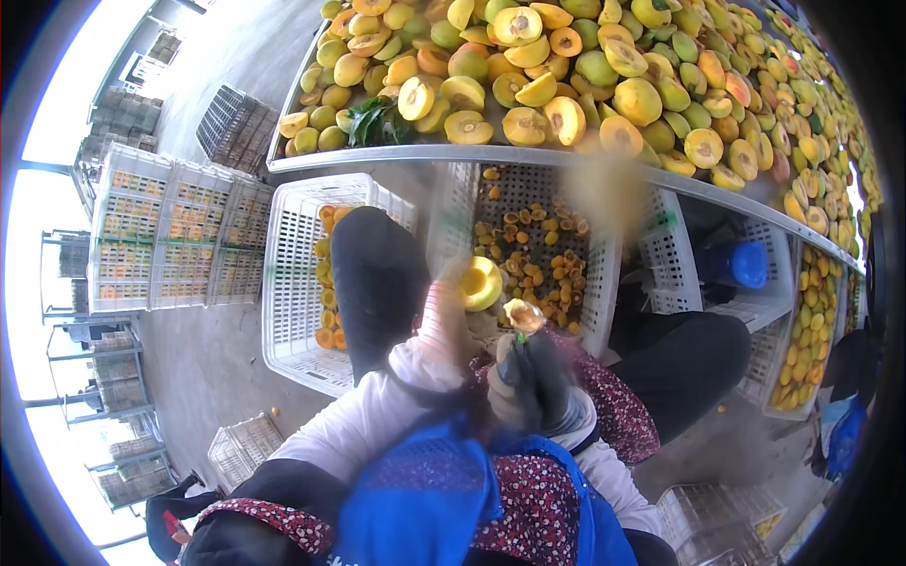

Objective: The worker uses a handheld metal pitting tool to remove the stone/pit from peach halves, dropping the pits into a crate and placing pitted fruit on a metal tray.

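My left hand (447,311), in a pale striped glove and blurred, holds a yellow peach half (481,284) with a hollow at its middle. My right hand (529,382), in a grey and dark glove, is closed around a tool whose handle is mostly hidden. At the tool's end, just above the fingers, sits a brown fruit pit with flesh on it (524,316). The two hands are apart, over my lap. Below and beyond them stands a plastic crate (601,290) with many pits and fruit scraps (534,255) in it.
Ahead, a metal-edged table (425,153) bears many halved and whole peaches and a leafy sprig (375,122). A white crate (283,283) with fruit halves stands by my left knee, stacked full crates (170,233) farther left. At right are a blue container (743,264) and a fruit-filled crate (807,332).
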The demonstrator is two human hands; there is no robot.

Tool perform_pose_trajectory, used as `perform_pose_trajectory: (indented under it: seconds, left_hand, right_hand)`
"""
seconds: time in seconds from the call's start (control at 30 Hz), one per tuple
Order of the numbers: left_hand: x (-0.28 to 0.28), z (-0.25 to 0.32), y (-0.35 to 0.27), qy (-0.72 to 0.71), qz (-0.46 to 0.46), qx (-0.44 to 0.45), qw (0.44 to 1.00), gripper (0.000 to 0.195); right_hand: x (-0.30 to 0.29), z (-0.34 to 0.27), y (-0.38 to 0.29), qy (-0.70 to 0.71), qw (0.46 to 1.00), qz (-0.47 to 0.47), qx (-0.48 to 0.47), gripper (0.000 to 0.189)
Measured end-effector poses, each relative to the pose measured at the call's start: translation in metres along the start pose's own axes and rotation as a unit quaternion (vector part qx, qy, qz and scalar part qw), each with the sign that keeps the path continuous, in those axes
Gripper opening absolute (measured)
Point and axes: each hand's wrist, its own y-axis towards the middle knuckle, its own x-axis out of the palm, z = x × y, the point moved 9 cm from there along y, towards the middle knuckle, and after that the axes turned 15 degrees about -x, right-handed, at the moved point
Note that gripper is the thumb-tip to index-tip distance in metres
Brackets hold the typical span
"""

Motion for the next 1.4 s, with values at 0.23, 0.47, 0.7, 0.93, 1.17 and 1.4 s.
perform_pose_trajectory:
  seconds: [0.23,0.47,0.7,0.93,1.17,1.4]
  left_hand:
    - [-0.026,0.223,-0.086,0.48,0.278,0.629,0.545,0.034]
    - [0.125,0.189,-0.031,0.714,0.27,0.49,0.422,0.047]
    - [0.176,0.178,0.049,0.744,0.167,0.419,0.494,0.041]
    - [0.145,0.161,0.016,0.673,0.144,0.549,0.474,0.033]
    - [0.196,0.165,0.023,0.76,0.231,0.478,0.375,0.056]
    - [0.203,0.141,0.032,0.832,0.176,0.387,0.357,0.065]
  right_hand:
    - [0.0,-0.007,-0.007,0.135,0.985,0.097,0.051,0.042]
    - [-0.037,-0.012,0.004,-0.081,0.976,0.198,0.049,0.035]
    - [-0.043,-0.058,0.019,-0.316,0.893,0.32,-0.01,0.037]
    - [0.008,-0.079,0.07,-0.255,0.947,0.191,-0.03,0.045]
    - [-0.026,-0.062,0.034,-0.437,0.874,0.211,-0.037,0.054]
    - [-0.014,-0.092,0.022,-0.534,0.82,0.106,-0.174,0.034]
